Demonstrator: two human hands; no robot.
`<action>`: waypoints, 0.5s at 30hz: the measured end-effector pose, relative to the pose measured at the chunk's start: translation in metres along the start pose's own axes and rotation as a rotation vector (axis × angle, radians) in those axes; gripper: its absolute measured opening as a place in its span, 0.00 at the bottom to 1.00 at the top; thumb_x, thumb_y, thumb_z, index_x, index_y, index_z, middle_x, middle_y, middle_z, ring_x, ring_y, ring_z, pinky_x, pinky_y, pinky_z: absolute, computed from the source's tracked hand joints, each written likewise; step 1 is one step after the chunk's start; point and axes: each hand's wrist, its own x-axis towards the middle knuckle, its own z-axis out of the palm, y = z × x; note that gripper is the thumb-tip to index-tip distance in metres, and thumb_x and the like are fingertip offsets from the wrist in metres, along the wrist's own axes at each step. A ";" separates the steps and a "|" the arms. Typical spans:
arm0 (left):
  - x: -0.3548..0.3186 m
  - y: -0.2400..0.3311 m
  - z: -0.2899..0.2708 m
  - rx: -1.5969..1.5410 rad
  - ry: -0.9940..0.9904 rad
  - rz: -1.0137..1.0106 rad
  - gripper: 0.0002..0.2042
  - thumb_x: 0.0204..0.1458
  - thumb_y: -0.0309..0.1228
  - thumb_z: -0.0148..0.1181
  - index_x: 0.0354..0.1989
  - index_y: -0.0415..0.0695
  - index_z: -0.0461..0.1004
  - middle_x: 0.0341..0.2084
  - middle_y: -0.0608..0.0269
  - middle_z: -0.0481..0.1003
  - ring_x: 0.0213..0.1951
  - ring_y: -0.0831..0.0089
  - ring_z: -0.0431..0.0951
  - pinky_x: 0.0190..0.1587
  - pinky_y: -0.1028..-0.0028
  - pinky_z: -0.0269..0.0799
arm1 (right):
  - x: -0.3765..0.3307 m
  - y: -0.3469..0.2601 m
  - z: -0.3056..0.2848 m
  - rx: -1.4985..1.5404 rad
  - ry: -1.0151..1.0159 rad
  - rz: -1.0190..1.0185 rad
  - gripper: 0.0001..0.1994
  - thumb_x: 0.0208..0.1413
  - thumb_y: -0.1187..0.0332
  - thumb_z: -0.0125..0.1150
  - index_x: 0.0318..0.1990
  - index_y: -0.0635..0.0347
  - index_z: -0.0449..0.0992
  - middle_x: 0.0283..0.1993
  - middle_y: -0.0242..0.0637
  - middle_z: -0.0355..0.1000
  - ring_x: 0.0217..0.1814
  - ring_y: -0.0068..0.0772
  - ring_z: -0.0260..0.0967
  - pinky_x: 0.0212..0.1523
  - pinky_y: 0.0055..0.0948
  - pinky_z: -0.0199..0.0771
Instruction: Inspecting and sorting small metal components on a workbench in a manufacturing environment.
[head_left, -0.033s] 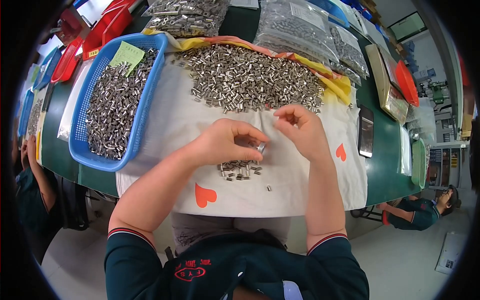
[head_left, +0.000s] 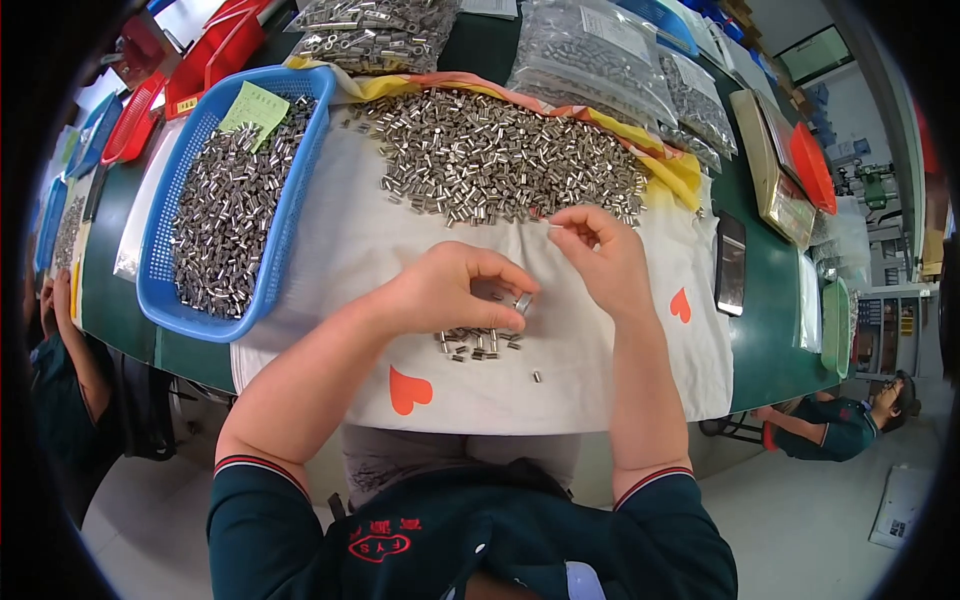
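My left hand point(head_left: 455, 287) is closed, thumb and fingers pinching a silvery round metal piece point(head_left: 523, 303) at their tips. Just below it on the white cloth point(head_left: 330, 300) lies a small group of short metal cylinders point(head_left: 487, 346), partly covered by the hand. One single metal cylinder point(head_left: 537, 377) sits apart, nearer to me. To the right, my right hand point(head_left: 603, 262) is raised over the cloth with curled fingers and its thumb and forefinger drawn together; whatever they hold is too small to make out. Beyond both hands spreads a large heap of similar metal cylinders point(head_left: 500, 150).
A blue basket point(head_left: 150, 270) full of metal cylinders stands at left, a green note inside. Bags of metal parts point(head_left: 590, 60) line the back behind a yellow-orange cloth point(head_left: 680, 180). A phone point(head_left: 731, 265) lies at right. Other people sit at both sides.
My right hand's fingertips have shifted very slightly, and the round metal piece in my left hand is turned a little. Everything else looks the same.
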 end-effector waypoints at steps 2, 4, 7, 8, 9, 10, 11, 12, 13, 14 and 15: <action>0.000 -0.001 0.001 -0.029 -0.033 0.011 0.16 0.41 0.19 0.61 0.41 0.36 0.71 0.32 0.66 0.74 0.34 0.82 0.72 0.39 0.81 0.69 | 0.005 0.009 0.007 -0.288 0.178 -0.127 0.05 0.43 0.73 0.57 0.30 0.60 0.74 0.26 0.35 0.68 0.27 0.31 0.65 0.30 0.26 0.66; 0.000 -0.003 0.000 -0.055 -0.068 0.018 0.15 0.40 0.19 0.61 0.40 0.37 0.71 0.32 0.66 0.74 0.34 0.83 0.72 0.39 0.81 0.69 | 0.011 0.014 0.017 -0.481 0.206 -0.224 0.05 0.43 0.73 0.57 0.30 0.59 0.74 0.26 0.36 0.67 0.29 0.33 0.65 0.32 0.28 0.66; 0.003 -0.009 -0.005 -0.115 0.011 0.029 0.15 0.41 0.22 0.61 0.40 0.38 0.72 0.30 0.67 0.73 0.34 0.84 0.71 0.38 0.82 0.69 | 0.011 0.014 0.023 -0.663 0.210 -0.299 0.05 0.41 0.74 0.57 0.30 0.59 0.74 0.26 0.37 0.67 0.31 0.37 0.64 0.36 0.33 0.65; 0.004 -0.011 -0.007 -0.221 0.058 0.032 0.15 0.42 0.21 0.61 0.41 0.38 0.71 0.31 0.66 0.73 0.34 0.84 0.71 0.38 0.82 0.69 | 0.010 0.013 0.024 -0.655 0.189 -0.273 0.06 0.41 0.74 0.57 0.30 0.59 0.74 0.26 0.37 0.67 0.32 0.38 0.64 0.37 0.35 0.64; 0.006 -0.012 -0.009 -0.328 0.104 0.035 0.15 0.43 0.21 0.60 0.42 0.38 0.70 0.31 0.66 0.73 0.34 0.83 0.71 0.38 0.82 0.69 | 0.008 0.013 0.024 -0.654 0.189 -0.277 0.06 0.41 0.74 0.57 0.30 0.59 0.74 0.26 0.37 0.67 0.32 0.38 0.64 0.37 0.35 0.64; 0.007 -0.015 -0.011 -0.374 0.105 0.038 0.16 0.44 0.20 0.58 0.43 0.38 0.69 0.32 0.65 0.73 0.35 0.82 0.72 0.38 0.81 0.69 | 0.005 0.011 0.021 -0.670 0.181 -0.300 0.05 0.41 0.75 0.56 0.29 0.60 0.74 0.27 0.37 0.67 0.32 0.36 0.64 0.36 0.32 0.65; 0.007 -0.015 -0.011 -0.375 0.106 0.037 0.16 0.44 0.20 0.58 0.43 0.38 0.69 0.32 0.65 0.73 0.35 0.82 0.72 0.38 0.81 0.69 | 0.002 0.009 0.019 -0.687 0.172 -0.319 0.04 0.42 0.75 0.56 0.29 0.61 0.73 0.28 0.37 0.68 0.31 0.35 0.65 0.35 0.30 0.65; 0.008 -0.013 -0.011 -0.411 0.151 0.039 0.16 0.44 0.20 0.58 0.44 0.37 0.68 0.33 0.64 0.73 0.35 0.81 0.72 0.39 0.81 0.69 | -0.001 0.005 0.017 -0.686 0.170 -0.318 0.04 0.42 0.75 0.56 0.29 0.61 0.73 0.28 0.37 0.68 0.31 0.35 0.65 0.35 0.30 0.65; 0.008 -0.013 -0.011 -0.447 0.197 0.040 0.16 0.44 0.20 0.58 0.44 0.36 0.67 0.34 0.64 0.73 0.36 0.80 0.73 0.40 0.81 0.69 | -0.004 -0.002 0.014 -0.394 0.131 -0.202 0.04 0.43 0.76 0.56 0.29 0.61 0.73 0.29 0.35 0.68 0.32 0.30 0.65 0.34 0.26 0.65; 0.008 -0.013 -0.011 -0.447 0.197 0.038 0.16 0.44 0.20 0.58 0.44 0.36 0.67 0.34 0.64 0.73 0.36 0.80 0.73 0.40 0.81 0.69 | -0.006 -0.007 0.013 -0.101 0.092 -0.084 0.04 0.44 0.77 0.56 0.30 0.61 0.73 0.30 0.33 0.69 0.32 0.26 0.65 0.34 0.22 0.64; 0.008 -0.013 -0.011 -0.454 0.207 0.041 0.17 0.44 0.20 0.58 0.44 0.36 0.67 0.34 0.63 0.73 0.36 0.80 0.73 0.40 0.81 0.69 | -0.007 -0.009 0.012 -0.100 0.091 -0.083 0.04 0.44 0.77 0.56 0.30 0.61 0.73 0.30 0.33 0.69 0.32 0.26 0.65 0.34 0.22 0.64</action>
